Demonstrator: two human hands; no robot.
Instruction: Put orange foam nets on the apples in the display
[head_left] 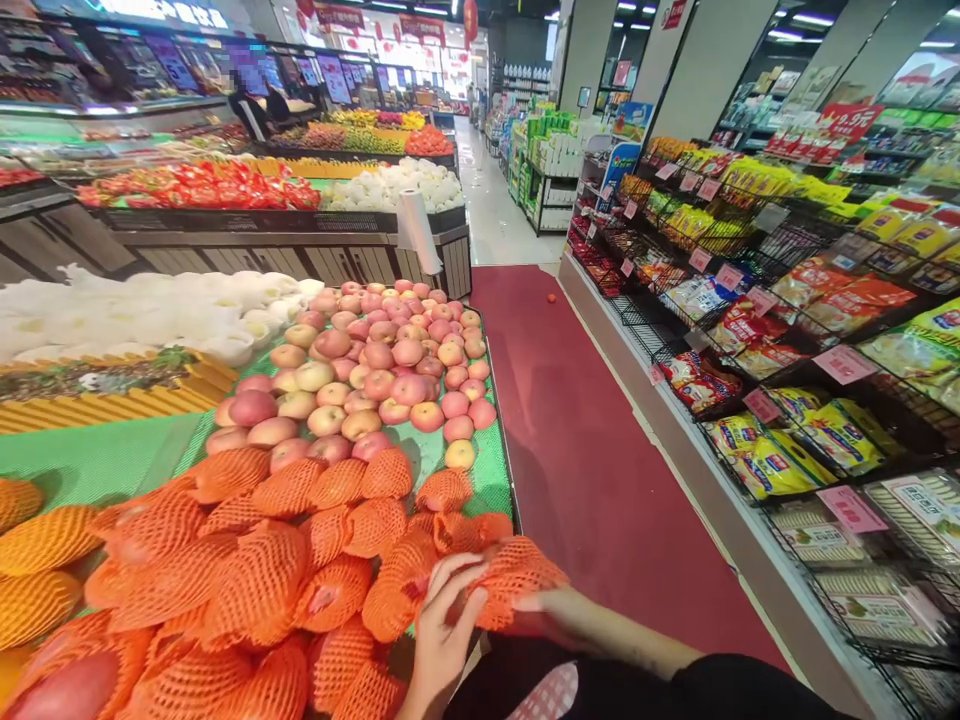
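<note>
Above the near right corner of the fruit stand, an orange foam fruit net [517, 575] is between my two hands; whether fruit is inside cannot be made out. My left hand [448, 615] has its fingers and thumb closed on the net's left side. My right hand [551, 603], a little blurred, grips its right, lower side, and its fingers are partly hidden. Just left of them lies a heap of apples in orange foam nets [255, 580], red skin showing through some openings. Bare red and yellow apples [379, 355] lie behind the heap on a green mat [491, 485].
Pale foam-wrapped fruit [135, 310] and yellow-netted fruit [45, 540] lie left. A red-floored aisle [577, 440] runs along the right, with a small orange object [551, 298] on it. Racks of packaged snacks [780, 460] line its far side. A person [251, 105] stands far back.
</note>
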